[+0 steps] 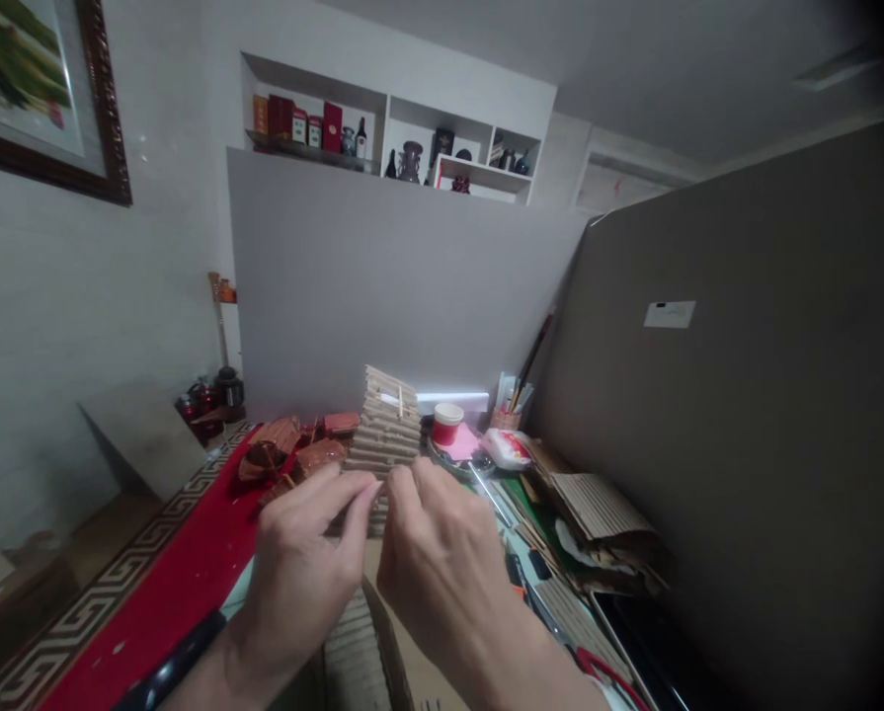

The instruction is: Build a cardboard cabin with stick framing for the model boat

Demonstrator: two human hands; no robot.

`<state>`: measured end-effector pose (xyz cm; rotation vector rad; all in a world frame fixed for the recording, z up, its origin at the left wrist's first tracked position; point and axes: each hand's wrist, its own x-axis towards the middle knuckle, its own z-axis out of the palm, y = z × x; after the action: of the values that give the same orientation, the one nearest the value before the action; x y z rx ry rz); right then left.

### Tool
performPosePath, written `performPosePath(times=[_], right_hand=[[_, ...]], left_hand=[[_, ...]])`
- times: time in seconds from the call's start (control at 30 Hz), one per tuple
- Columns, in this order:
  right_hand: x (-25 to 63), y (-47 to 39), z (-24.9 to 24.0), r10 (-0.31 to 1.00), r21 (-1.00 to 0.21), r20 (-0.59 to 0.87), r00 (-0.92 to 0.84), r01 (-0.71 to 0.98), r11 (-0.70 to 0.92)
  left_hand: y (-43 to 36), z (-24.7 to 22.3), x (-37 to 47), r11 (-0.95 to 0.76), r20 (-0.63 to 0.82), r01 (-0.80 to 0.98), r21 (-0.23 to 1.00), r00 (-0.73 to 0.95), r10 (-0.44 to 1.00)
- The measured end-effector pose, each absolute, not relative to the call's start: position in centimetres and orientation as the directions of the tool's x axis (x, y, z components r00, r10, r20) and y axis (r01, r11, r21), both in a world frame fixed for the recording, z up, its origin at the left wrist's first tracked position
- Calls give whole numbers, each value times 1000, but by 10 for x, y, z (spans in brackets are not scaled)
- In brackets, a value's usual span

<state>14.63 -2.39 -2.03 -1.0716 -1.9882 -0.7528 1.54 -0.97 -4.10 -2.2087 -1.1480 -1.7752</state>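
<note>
Steady the left hand point(304, 558), fingers point(348, 488) together, before the cardboard point(384, 425); on the right hand point(445, 543), finger closure cannot be determined.

painting point(23, 74) cropped, palm of right hand point(445, 538) hidden

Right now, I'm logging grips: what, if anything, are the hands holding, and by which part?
Cannot be told: left hand pinched, right hand curled before the ridged tan cardboard sheet, any hold hidden.
</note>
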Motion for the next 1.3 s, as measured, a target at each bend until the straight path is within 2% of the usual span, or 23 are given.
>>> performPosePath(times=[0.13,0.23,0.4,0.57,0.77,0.9,1.0,1.17,1.3], right_hand=[[134,-20,-20,464,204,775,-429,865,459],[134,-15,-13,504,204,734,-455,855,476],[160,-17,9,604,106,637,-479,830,547],[187,-36,23,654,-19,579,-486,794,607],[196,-48,25,664,-428,605,-439,524,736],[200,-62,32,684,-559,626,-375,396,729],[202,-73,36,740,-679,630,-235,294,672],[202,-69,16,882,-888,442,-164,58,456],[206,-62,-12,934,-935,332,-130,-174,308]], left_hand=[[-9,-36,14,-692,856,596,407,15,516],[-6,-30,7,-671,830,588,451,2,558],[-1,-14,-14,-642,673,446,624,110,731],[-11,1,-24,-598,591,305,741,125,797],[-23,2,-21,-412,416,-55,909,167,894],[-15,-7,-15,-230,283,-238,944,219,934],[-12,-10,-12,-202,270,-279,939,232,935],[-20,-9,-4,-237,283,-213,948,223,933],[-27,-14,9,-257,284,-142,956,218,934]])
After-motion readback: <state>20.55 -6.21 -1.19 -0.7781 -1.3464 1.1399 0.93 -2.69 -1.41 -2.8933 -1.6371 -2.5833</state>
